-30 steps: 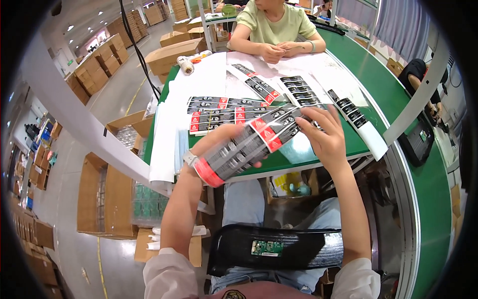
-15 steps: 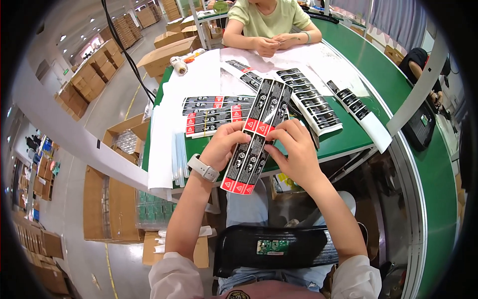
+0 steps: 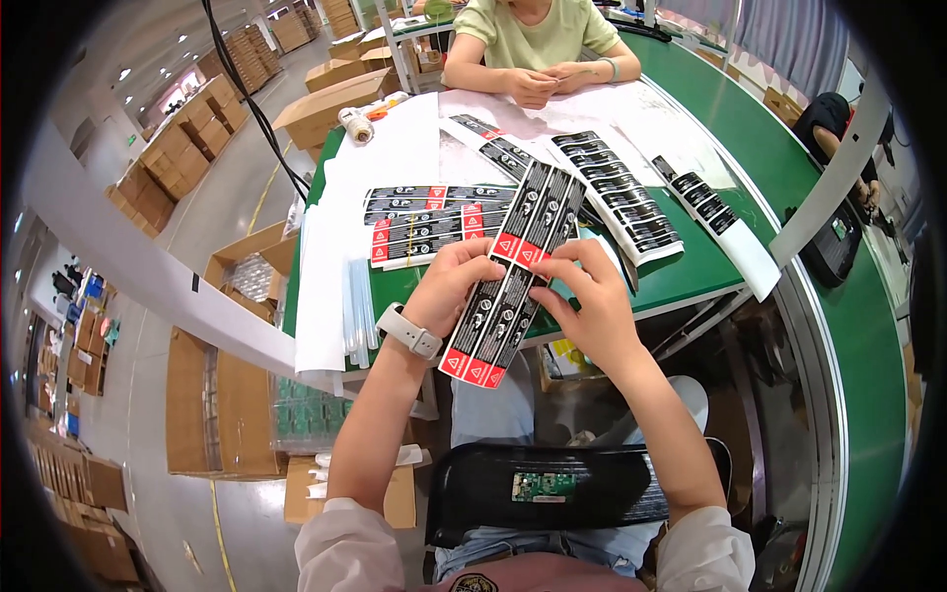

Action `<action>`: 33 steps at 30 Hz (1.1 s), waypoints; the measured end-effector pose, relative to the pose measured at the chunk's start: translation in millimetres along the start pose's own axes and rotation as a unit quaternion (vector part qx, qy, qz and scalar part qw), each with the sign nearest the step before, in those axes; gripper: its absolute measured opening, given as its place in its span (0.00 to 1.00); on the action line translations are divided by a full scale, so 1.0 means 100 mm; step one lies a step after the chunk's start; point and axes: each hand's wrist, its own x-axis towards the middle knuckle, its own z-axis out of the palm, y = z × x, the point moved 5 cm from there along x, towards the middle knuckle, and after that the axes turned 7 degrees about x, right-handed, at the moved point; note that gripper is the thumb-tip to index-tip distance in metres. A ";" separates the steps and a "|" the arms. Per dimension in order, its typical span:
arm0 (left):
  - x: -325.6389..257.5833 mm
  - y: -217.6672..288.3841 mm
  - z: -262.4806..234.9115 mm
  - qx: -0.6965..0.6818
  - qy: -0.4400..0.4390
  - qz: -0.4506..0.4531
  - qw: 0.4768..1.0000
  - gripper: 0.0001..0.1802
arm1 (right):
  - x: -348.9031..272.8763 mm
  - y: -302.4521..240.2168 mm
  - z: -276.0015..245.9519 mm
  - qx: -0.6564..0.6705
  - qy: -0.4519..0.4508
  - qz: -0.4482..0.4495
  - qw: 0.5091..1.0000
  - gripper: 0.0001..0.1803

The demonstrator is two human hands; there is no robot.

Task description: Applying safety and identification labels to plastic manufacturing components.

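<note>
A long strip sheet of black labels with red warning ends [image 3: 501, 314] is held up at a slant over the table's front edge. My left hand [image 3: 451, 284], with a white watch on its wrist, grips the sheet's left edge between thumb and fingers. On the opposite side, my right hand [image 3: 595, 296] pinches the sheet near its middle red band. A green circuit board [image 3: 543, 486] lies on a black tray [image 3: 612, 493] across my lap.
More label sheets [image 3: 434, 232] lie on the green table, with a wide black sheet [image 3: 619, 197] and a partly white one [image 3: 712, 222] to the right. Clear strips [image 3: 357, 311] rest at left. Opposite sits a person in a green shirt [image 3: 538, 49]. Cardboard boxes [image 3: 212, 395] stand left.
The view has shifted slightly. My right fingers have moved a little along the label sheet's right edge, and its far end has tipped slightly to the right. Both hands keep hold.
</note>
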 end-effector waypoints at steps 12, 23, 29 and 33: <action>0.11 -0.04 -0.17 0.127 0.054 0.025 0.990 0.15 | -0.12 -0.04 -0.15 -0.045 0.003 -0.022 0.999 0.11; -0.04 0.92 -0.12 0.730 0.405 0.339 0.434 0.22 | -0.94 -0.48 -1.27 -0.005 -0.030 0.214 0.976 0.08; -0.68 0.02 0.93 0.651 -0.012 0.349 0.674 0.14 | -1.84 -0.31 -1.00 -0.137 -0.271 0.201 0.931 0.33; -1.11 -0.82 0.74 0.769 -0.156 0.142 0.604 0.19 | -2.34 -0.08 -0.92 -0.193 -0.332 0.223 0.896 0.39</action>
